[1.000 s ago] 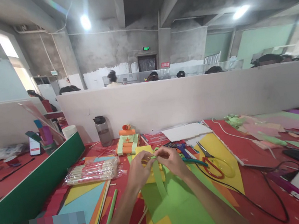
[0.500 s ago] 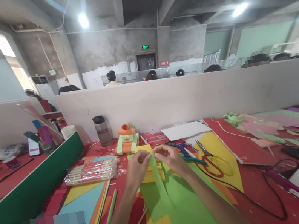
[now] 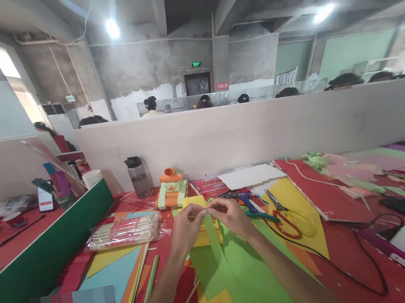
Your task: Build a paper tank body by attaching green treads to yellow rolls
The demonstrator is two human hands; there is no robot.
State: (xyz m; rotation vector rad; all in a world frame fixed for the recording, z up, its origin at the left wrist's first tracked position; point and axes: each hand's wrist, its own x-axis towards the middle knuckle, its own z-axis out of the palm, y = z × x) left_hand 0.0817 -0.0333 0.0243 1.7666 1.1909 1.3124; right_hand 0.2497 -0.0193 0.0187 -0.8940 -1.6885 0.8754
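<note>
My left hand (image 3: 190,223) and my right hand (image 3: 229,214) meet at the upper end of a green paper strip (image 3: 214,242). Thumb and forefinger of each hand pinch that end, and the strip hangs down toward me. Just beneath and behind the hands sits a yellow rolled-paper piece (image 3: 209,235), partly covered by the strip and fingers. Green paper sheets (image 3: 254,277) lie under my forearms. Beyond my left hand stands a paper model (image 3: 172,190) of orange rolls with pale green bands and an orange star.
Scissors (image 3: 285,212) with red handles and a blue glue gun (image 3: 247,201) lie right of my hands. Bagged sticks (image 3: 125,231) and coloured paper (image 3: 116,274) lie left, beside a green divider (image 3: 54,238). A bottle (image 3: 138,178) stands behind; a black cable (image 3: 334,266) and power strip (image 3: 401,250) are at right.
The fingertips of my right hand have moved slightly left, closer to those of my left hand at the strip's end. The other things stay where they were.
</note>
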